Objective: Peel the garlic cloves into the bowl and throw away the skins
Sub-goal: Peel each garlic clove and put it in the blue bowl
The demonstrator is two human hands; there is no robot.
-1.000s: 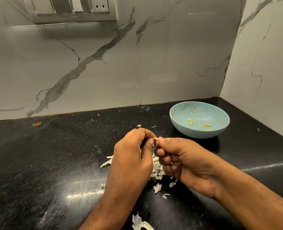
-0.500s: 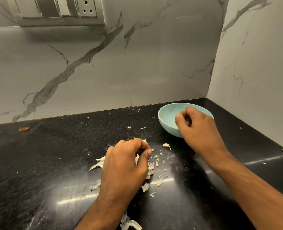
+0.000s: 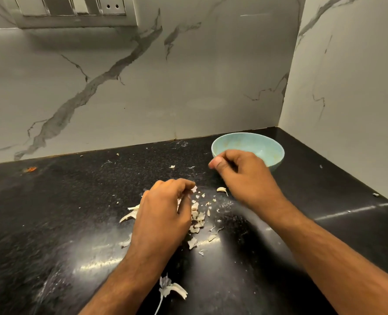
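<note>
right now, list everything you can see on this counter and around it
bowl: one, pale blue, back right of the counter, near the corner
garlic clove: one, cream, on the counter between the hands
garlic skins: many scraps, off-white, scattered by the left hand
garlic stem piece: one, white, near edge beside the left forearm
orange scrap: one, far left by the wall
counter: one, black speckled stone
switch plate: one, grey, on the marble wall, top left
left hand: fingers curled, over the skins; a skin scrap shows at the fingertips
right hand: fingers curled, in front of the bowl; contents not visible

Home kitchen: black granite counter (image 3: 52,223), marble backsplash (image 3: 143,87), switchboard (image 3: 75,10).
</note>
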